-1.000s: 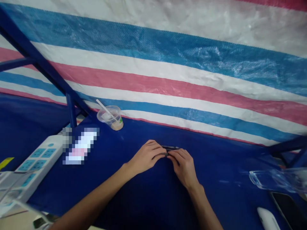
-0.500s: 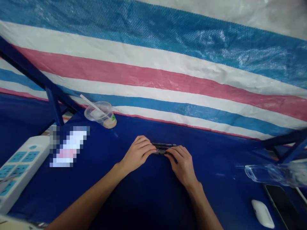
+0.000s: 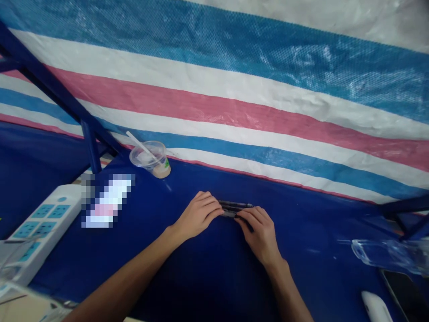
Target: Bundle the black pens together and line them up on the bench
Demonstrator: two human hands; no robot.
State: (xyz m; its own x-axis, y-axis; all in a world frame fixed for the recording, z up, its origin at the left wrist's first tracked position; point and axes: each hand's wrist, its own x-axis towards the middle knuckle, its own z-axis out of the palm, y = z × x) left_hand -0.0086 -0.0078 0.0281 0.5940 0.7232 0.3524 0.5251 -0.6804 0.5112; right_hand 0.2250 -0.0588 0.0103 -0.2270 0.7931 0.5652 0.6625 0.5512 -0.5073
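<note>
- A woven plastic tarpaulin [image 3: 234, 103] forms the wall, creased and striped in white, blue and pink
- Dark blue metal frame bars [image 3: 56, 85] slant across the upper left, with more [image 3: 405, 206] at the right
- A dark blue table covering [image 3: 311, 241] meets the tarpaulin's lower edge
- A pale beige surface [image 3: 27, 309] shows at the lower left corner
- Soft, even light glints along the tarpaulin's creases

My blue table [image 3: 311, 237] has a plastic cup [image 3: 150, 160] with a straw [image 3: 138, 145]; a power strip [image 3: 43, 226]; a clear bottle [image 3: 385, 255]; a phone [image 3: 404, 295].
</note>
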